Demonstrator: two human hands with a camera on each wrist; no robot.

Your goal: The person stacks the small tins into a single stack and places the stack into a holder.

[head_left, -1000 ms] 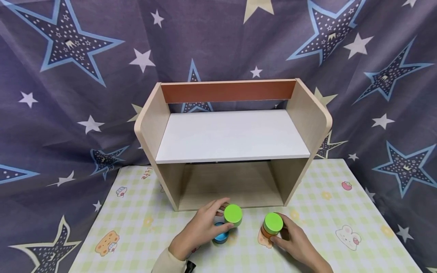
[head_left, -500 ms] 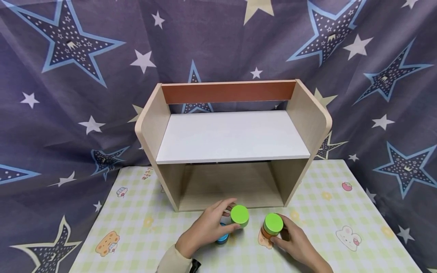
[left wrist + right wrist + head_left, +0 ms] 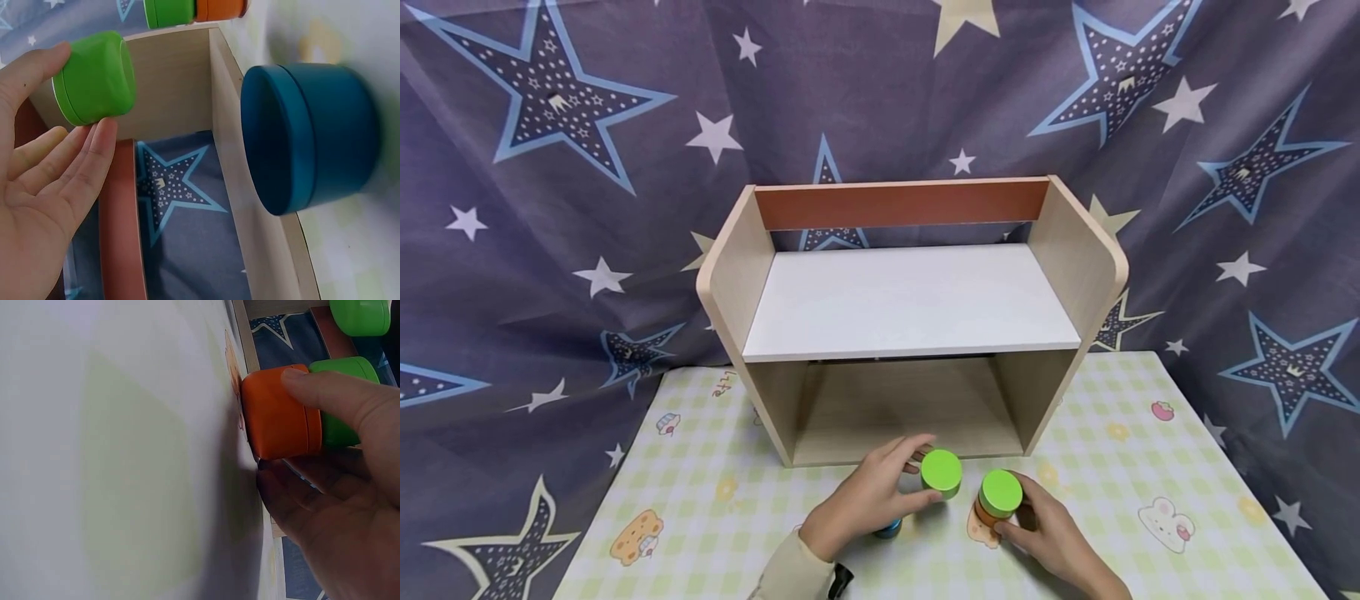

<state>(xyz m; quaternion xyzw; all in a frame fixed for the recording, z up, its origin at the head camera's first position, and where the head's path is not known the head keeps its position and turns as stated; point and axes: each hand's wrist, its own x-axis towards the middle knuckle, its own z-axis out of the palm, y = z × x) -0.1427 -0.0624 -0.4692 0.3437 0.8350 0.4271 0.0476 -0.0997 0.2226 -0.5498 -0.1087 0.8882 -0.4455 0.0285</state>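
Left hand [image 3: 868, 502] fingers pinch green jar [image 3: 942, 472] upright, just before shelf mouth [image 3: 895, 408]; right hand [image 3: 1051, 533] grips orange jar [image 3: 996, 500], I note.

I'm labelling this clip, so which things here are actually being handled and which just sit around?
In hand:
- green-lidded jar, held by the left hand
- orange jar with green lid, gripped by the right hand

Lying about:
- blue jar on the checked mat
- wooden shelf
- star curtain
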